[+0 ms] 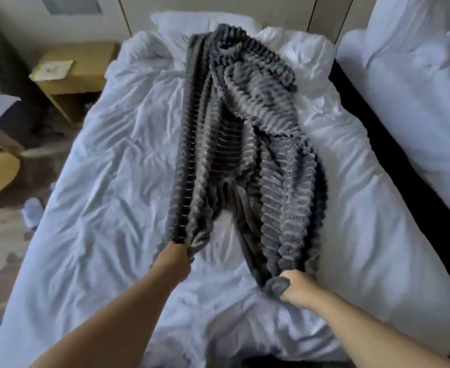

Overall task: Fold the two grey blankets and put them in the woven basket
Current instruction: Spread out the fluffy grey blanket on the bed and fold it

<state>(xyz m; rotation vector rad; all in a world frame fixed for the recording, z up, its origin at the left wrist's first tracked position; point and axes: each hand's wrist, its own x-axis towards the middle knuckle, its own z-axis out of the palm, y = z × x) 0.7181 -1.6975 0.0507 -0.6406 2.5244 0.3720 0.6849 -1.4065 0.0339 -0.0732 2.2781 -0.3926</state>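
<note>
One grey blanket (pixel 242 134) bunched lengthwise mid-bed (pixel 99 168). Left hand (pixel 174 258), right hand (pixel 297 288) each grip near corner. Likely soft, floppy, bulky; best held by corners.

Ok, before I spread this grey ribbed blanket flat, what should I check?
1. The left grip holds the near edge of the grey ribbed fleece blanket: ok.
2. The right grip holds it too: ok.
3. That blanket lies flat: not ok, bunched and twisted.
4. Room on the white crumpled duvet at both sides: ok.
5. The woven basket near: cannot tell, not in view.
6. The second grey blanket: cannot tell, not in view.
</note>
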